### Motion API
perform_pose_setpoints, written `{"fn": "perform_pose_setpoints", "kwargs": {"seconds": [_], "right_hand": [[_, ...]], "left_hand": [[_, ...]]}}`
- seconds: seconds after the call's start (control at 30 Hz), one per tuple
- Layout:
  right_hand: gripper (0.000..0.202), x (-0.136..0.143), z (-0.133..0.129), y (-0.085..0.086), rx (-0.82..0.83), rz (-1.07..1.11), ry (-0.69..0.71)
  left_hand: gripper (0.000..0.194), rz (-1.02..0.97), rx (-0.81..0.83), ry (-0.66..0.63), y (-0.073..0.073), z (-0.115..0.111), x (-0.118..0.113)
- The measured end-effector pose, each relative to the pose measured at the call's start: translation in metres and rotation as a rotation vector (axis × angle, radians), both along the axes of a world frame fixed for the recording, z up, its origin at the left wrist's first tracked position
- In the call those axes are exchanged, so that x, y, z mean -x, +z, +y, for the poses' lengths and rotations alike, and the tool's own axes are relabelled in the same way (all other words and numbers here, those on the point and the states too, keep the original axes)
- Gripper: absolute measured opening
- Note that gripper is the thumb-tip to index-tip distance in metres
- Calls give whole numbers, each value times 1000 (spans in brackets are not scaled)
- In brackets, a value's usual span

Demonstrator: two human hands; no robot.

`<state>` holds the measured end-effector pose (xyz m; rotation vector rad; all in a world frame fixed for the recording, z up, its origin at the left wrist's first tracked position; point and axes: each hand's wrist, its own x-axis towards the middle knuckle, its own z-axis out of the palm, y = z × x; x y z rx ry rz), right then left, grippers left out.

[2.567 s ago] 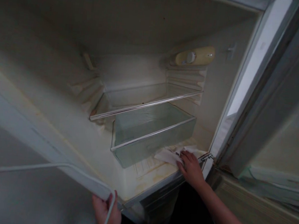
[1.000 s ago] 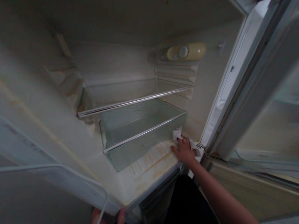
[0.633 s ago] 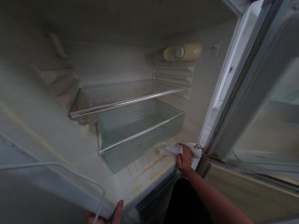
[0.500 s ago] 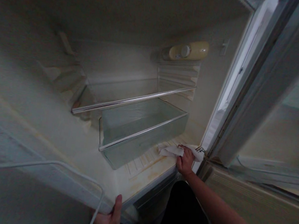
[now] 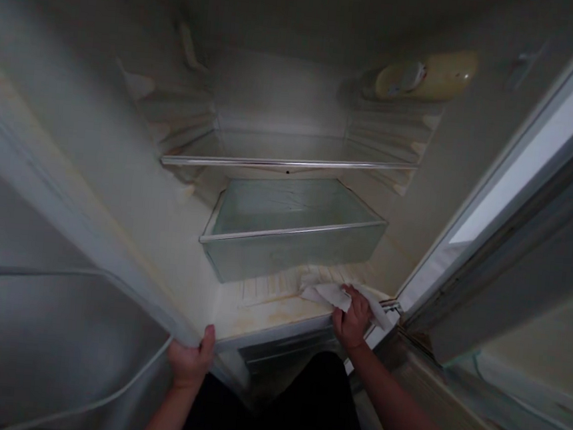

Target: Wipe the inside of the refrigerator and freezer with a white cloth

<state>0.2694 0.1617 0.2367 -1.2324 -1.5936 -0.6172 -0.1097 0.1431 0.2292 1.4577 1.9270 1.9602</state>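
In the head view, my right hand (image 5: 352, 318) is closed on a crumpled white cloth (image 5: 327, 293), possibly a paper towel. It presses the cloth to the front right of the stained refrigerator floor (image 5: 258, 313). My left hand (image 5: 191, 357) grips the front edge of the refrigerator at its lower left corner, thumb up and fingers partly hidden behind the edge. Behind the cloth, a clear drawer (image 5: 293, 249) sits on the refrigerator floor. A glass shelf (image 5: 291, 165) with a shiny front strip lies above it.
To the right stands the open refrigerator door (image 5: 523, 262). A pale cable (image 5: 115, 394) runs along the left side, near my left hand. A yellowish control housing (image 5: 429, 77) with a dial is on the upper right wall. My dark-clothed knees (image 5: 322, 385) are below the front edge.
My view has turned to the right and levelled, so the shelf and drawer look straighter. Both hands keep their places, the left on the edge and the right on the cloth.
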Motion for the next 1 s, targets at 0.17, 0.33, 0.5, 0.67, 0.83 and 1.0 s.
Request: {"fn": "perform_pose_setpoints", "kwargs": {"seconds": [0.17, 0.33, 0.5, 0.67, 0.83, 1.0], "right_hand": [[33, -1, 1, 0, 58, 45, 19], [35, -1, 3, -3, 41, 29, -5], [28, 6, -3, 11, 130, 48, -83], [28, 28, -20, 46, 325, 105, 4], [24, 55, -55, 68, 490, 187, 297], [17, 63, -133, 54, 665, 445, 680]], "left_hand": [[49, 23, 3, 56, 7, 0, -5], [46, 4, 78, 37, 9, 1, -5], [54, -82, 94, 2, 25, -8, -18], [56, -139, 97, -18, 38, -19, -31], [62, -251, 144, -70, 50, -39, -47], [67, -40, 272, -436, 53, -128, -82]]}}
